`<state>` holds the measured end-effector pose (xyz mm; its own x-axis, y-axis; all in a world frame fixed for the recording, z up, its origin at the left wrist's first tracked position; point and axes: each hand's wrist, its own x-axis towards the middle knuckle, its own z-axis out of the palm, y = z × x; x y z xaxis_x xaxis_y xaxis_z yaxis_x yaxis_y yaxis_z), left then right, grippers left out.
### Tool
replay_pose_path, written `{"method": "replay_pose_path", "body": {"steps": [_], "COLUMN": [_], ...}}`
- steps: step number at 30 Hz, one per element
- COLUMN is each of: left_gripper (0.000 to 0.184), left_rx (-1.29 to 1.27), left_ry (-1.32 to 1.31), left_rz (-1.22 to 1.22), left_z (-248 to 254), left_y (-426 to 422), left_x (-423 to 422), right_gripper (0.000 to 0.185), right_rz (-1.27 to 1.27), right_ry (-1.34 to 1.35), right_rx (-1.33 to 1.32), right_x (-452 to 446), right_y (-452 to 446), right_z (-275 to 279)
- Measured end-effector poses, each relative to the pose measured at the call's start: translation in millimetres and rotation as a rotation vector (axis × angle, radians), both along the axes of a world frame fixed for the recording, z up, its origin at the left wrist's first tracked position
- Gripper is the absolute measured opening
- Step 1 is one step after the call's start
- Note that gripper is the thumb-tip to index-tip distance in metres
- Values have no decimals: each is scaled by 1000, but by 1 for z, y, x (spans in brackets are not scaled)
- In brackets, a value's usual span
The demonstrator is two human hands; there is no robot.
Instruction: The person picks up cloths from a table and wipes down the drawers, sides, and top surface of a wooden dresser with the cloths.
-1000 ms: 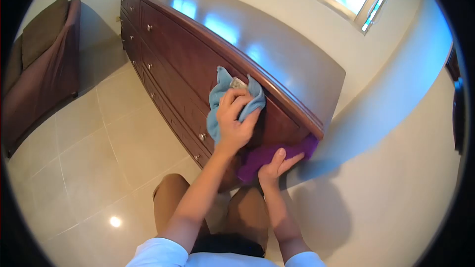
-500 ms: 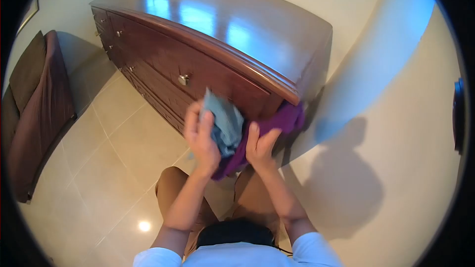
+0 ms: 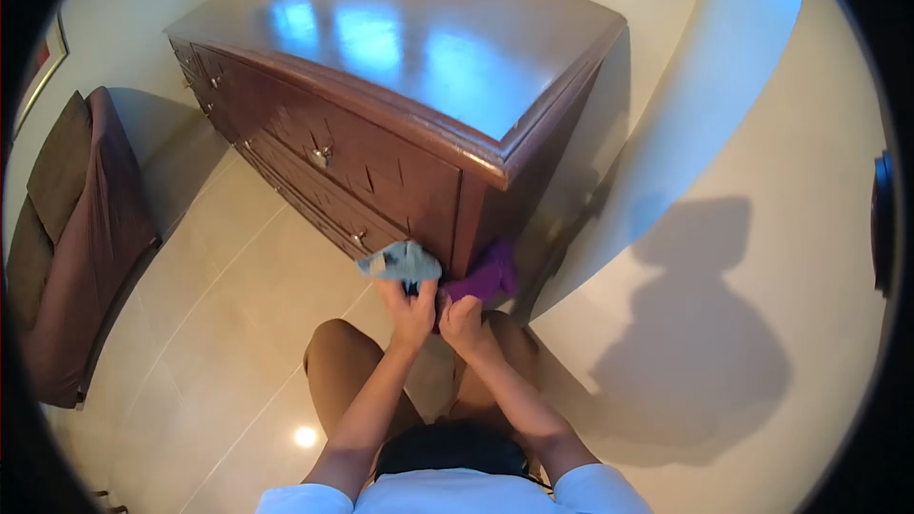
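My left hand (image 3: 408,314) is closed on a light blue cloth (image 3: 411,260), a crumpled piece with a pale patch near its left end. Close beside it, my right hand (image 3: 463,326) grips a purple cloth (image 3: 489,274), which sticks out past the knuckles towards the right. The two hands are nearly touching, low in front of the corner of a dark wooden dresser (image 3: 381,171). Most of the fingertips are hidden behind the hands and fabric.
The dresser has several drawers with metal knobs (image 3: 322,156) and a glossy top reflecting blue light. A wall (image 3: 685,343) bearing my shadow rises on the right. A brown covered seat (image 3: 105,257) stands at left on the tiled floor (image 3: 209,324).
Both hands have come down and closer together, bringing the cloths with them. My right thumb and fingers, spread before, are now curled on the purple cloth. The view has shifted around the dresser's corner.
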<state>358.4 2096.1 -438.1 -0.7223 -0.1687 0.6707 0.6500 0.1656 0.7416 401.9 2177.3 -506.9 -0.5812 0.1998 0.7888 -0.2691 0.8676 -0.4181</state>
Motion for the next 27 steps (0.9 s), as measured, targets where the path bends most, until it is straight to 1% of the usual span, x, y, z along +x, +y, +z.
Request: {"method": "replay_pose_path", "body": {"steps": [1, 2, 3, 4, 5, 6, 7, 8, 9, 10, 11, 12, 13, 14, 15, 16, 17, 18, 19, 20, 22, 24, 25, 26, 27], "left_gripper": [24, 24, 21, 18, 13, 13, 11, 10, 10, 9, 8, 8, 8, 8, 23, 23, 36, 49, 71, 71, 73, 69, 69, 64, 61], "left_rx": [121, 117, 231, 347, 343, 340, 407, 475, 478, 493, 506, 505, 461, 415, 491, 488, 591, 696, 661, 661, 546, 605, 602, 743, 879], "left_ry": [-114, -120, -241, -368, -378, -394, -485, -570, -558, -520, -489, -490, -430, -369, -426, -423, -506, -591, -658, -649, -402, -402, -396, -523, -654], "left_rz": [-75, -66, -199, -328, -325, -311, -379, -449, -445, -363, -280, -272, -257, -245, -168, -166, -142, -117, -120, -121, 184, 233, 228, 90, -49], "left_z": [1, 18, 37, 47, 49, 50, 55, 63, 64, 64, 63, 62, 59, 55, 43, 38, 36, 31, 18, 8, -13, -51, -60, -68, -74], "left_y": [0, 0, -1, -2, -2, -6, -7, -7, -5, -3, -2, -2, -5, -8, -11, -15, -19, -18, -16, -10, 13, 25, 27, 29, 30], "left_x": [-4, -5, -6, -6, -9, -4, 1, 1, -5, -9, -12, -17, -23, -31, -42, -52, -63, -71, -74, -71, -58, -56, -55, -50, -47], "right_gripper": [44, 41, 37, 37, 42, 47, 47, 40, 33, 33, 35, 37, 38, 39, 40, 40, 40, 50, 60, 60, 59, 58, 46, 35, 35], "right_rz": [6, 42, 79, 89, 93, 98, 107, 93, 79, 88, 133, 157, 181, 235, 261, 288, 283, 302, 317, 231, 91, 35, 20, 2, -4], "right_ry": [-95, -61, -30, -45, -95, -145, -150, -9, 140, 144, 212, 243, 274, 345, 383, 420, 411, 350, 288, 285, 231, 196, 162, 122, 117], "right_rx": [31, -56, -141, -146, -153, -161, -162, -227, -290, -289, -221, -192, -162, -206, -230, -252, -342, -382, -422, -389, -438, -523, -580, -635, -637], "right_x": [5, 7, 8, 10, 13, 15, 14, 11, 4, -4, -11, -19, -27, -35, -34, -34, -33, -30, -27, -29, -26, -17, -11, -7, -3], "right_y": [-1, -3, -2, 0, 2, 1, 1, -1, -1, 6, 17, 22, 26, 28, 26, 24, 19, 17, 15, 13, -2, -15, -17, -17, -15], "right_z": [-9, 10, 22, 20, 19, 19, 20, 40, 58, 71, 83, 102, 120, 146, 156, 166, 169, 158, 146, 115, 55, 22, 12, 8, 25]}}
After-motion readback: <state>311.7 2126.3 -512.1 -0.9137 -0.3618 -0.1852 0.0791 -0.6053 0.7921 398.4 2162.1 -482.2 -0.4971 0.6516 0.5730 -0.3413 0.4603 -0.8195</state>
